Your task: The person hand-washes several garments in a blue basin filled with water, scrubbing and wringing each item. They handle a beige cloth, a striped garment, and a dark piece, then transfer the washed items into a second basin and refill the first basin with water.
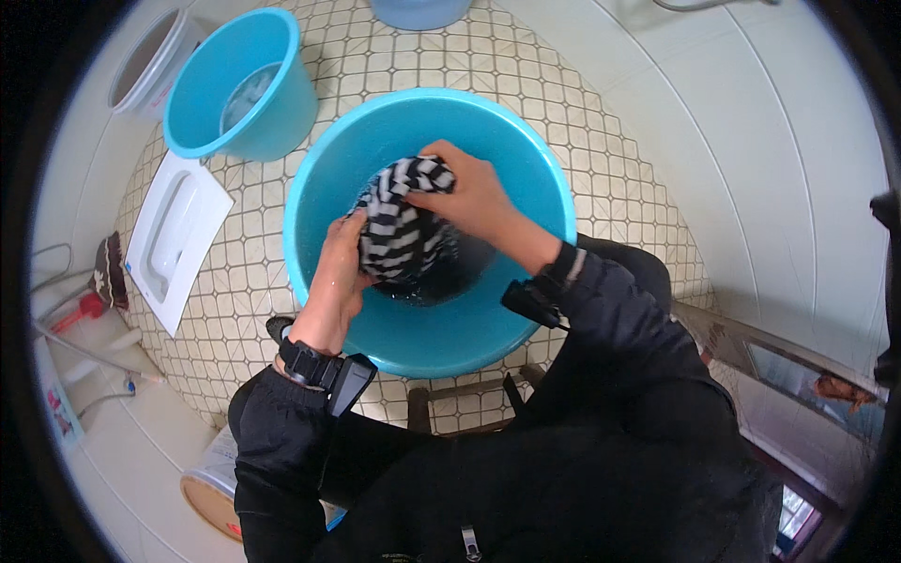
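A black-and-white patterned cloth (399,220) is bunched up inside a large round blue basin (516,324). My left hand (338,258) grips the cloth along its left edge, with the thumb on top and some fingers hidden behind it. At the cloth's upper right, my right hand (474,197) pinches a fold between thumb and fingers. Below the cloth, dark water (446,280) fills the bottom of the basin, and the cloth's lower part reaches into it. Whether more fabric lies under the water I cannot tell.
A blue bucket (300,98) with something pale inside stands at the upper left, beside a white bucket (155,66). A white squat toilet (178,235) is set in the tiled floor at left. Another tub (419,13) sits at the far edge. A stool (419,408) is beneath me.
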A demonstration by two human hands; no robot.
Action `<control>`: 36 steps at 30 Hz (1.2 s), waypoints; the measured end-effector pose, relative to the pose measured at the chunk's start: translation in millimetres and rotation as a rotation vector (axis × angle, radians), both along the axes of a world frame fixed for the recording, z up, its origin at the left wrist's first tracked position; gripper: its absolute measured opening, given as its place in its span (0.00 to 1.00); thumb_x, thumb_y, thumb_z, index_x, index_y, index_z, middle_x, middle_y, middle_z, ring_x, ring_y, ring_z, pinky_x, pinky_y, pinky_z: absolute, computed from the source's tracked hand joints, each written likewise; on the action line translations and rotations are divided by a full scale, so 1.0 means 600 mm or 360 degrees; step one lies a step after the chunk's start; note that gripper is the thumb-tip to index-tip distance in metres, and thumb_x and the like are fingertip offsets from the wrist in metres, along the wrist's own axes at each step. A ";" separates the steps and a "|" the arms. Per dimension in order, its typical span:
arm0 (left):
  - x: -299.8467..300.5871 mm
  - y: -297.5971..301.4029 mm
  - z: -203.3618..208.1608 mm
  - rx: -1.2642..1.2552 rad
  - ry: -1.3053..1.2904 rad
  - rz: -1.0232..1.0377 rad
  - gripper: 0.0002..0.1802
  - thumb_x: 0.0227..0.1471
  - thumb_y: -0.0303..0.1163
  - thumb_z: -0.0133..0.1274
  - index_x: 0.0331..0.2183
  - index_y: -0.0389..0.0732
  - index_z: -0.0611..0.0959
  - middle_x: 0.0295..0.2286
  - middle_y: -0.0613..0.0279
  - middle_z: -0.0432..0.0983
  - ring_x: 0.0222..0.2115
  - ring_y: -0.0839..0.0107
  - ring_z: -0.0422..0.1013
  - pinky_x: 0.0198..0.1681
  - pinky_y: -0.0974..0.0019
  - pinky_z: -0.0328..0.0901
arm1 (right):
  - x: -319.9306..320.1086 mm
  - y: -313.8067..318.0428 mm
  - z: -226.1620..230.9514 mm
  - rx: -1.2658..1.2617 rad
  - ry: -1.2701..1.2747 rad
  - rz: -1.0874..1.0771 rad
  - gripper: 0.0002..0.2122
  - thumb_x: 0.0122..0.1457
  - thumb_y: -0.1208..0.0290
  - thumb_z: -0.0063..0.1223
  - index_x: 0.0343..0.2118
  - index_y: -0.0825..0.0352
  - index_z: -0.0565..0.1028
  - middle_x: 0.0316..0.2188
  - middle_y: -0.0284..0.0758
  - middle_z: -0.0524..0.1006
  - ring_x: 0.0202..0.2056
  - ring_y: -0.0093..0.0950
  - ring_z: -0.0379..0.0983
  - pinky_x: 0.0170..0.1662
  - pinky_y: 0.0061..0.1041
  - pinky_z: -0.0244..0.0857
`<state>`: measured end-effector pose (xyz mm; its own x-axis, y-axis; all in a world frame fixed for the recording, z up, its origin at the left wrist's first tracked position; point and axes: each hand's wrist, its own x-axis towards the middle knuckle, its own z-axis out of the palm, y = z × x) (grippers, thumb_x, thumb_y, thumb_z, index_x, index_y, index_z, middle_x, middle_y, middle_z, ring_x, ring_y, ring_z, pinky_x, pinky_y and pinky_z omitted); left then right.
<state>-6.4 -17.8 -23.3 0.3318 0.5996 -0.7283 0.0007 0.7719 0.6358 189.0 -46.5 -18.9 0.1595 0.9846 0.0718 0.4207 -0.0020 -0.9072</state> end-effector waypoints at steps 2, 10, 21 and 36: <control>-0.009 0.006 0.001 -0.0107 0.0092 -0.0101 0.32 0.54 0.49 0.46 0.54 0.40 0.65 0.53 0.53 0.62 0.52 0.54 0.60 0.48 0.47 0.60 | 0.006 -0.005 -0.012 -0.0191 -0.0161 0.0153 0.19 0.46 0.67 0.63 0.40 0.63 0.70 0.31 0.38 0.77 0.34 0.33 0.75 0.38 0.29 0.68; -0.034 0.018 0.042 0.0031 0.0095 -0.0042 0.47 0.51 0.53 0.50 0.64 0.49 0.47 0.63 0.50 0.37 0.62 0.40 0.34 0.55 0.34 0.45 | -0.082 -0.013 -0.232 -0.1048 -0.0955 0.0927 0.32 0.55 0.77 0.48 0.62 0.50 0.51 0.53 0.50 0.63 0.55 0.59 0.56 0.47 0.64 0.59; -0.056 0.033 0.070 0.0056 0.0016 0.0076 0.40 0.51 0.43 0.50 0.62 0.46 0.56 0.54 0.55 0.59 0.45 0.65 0.59 0.49 0.63 0.55 | -0.063 -0.005 -0.419 -0.1701 -0.0871 0.1321 0.22 0.55 0.68 0.50 0.53 0.68 0.66 0.51 0.45 0.71 0.53 0.36 0.67 0.54 0.31 0.59; -0.015 0.025 0.013 -0.0317 -0.0284 0.0239 0.50 0.54 0.65 0.40 0.63 0.52 0.35 0.63 0.52 0.38 0.60 0.40 0.47 0.49 0.19 0.40 | 0.013 -0.010 0.075 -0.0561 0.0572 0.0589 0.31 0.40 0.89 0.53 0.51 0.61 0.62 0.46 0.30 0.66 0.51 0.26 0.62 0.51 0.28 0.62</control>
